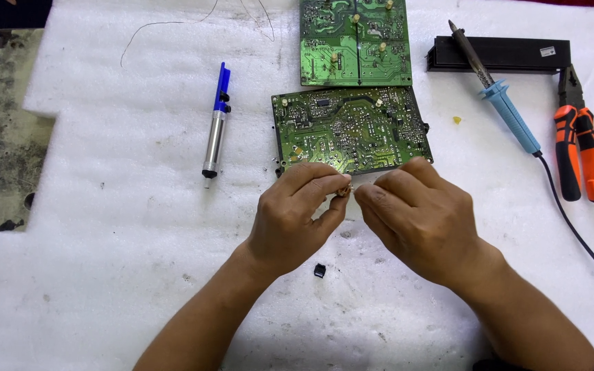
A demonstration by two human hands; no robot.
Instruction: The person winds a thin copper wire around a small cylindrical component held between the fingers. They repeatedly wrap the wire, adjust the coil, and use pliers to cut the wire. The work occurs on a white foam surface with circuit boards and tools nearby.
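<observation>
— While pinched between fingertips of left hand (295, 218) and right hand (414, 221), where located: small brownish metal component (344, 190)?
— Above white foam sheet (104, 227), near green circuit board (348, 128). Judged light, fragile; gripped by body.

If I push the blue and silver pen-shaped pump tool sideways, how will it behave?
The blue and silver pen-shaped pump tool has a round barrel, so it would probably roll. The soft white foam sheet likely slows it. It looks stiff, probably fairly light.

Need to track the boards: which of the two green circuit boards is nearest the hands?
The lower circuit board, tilted, just beyond both hands' fingertips; the other circuit board lies farther up, at the top edge.
</observation>
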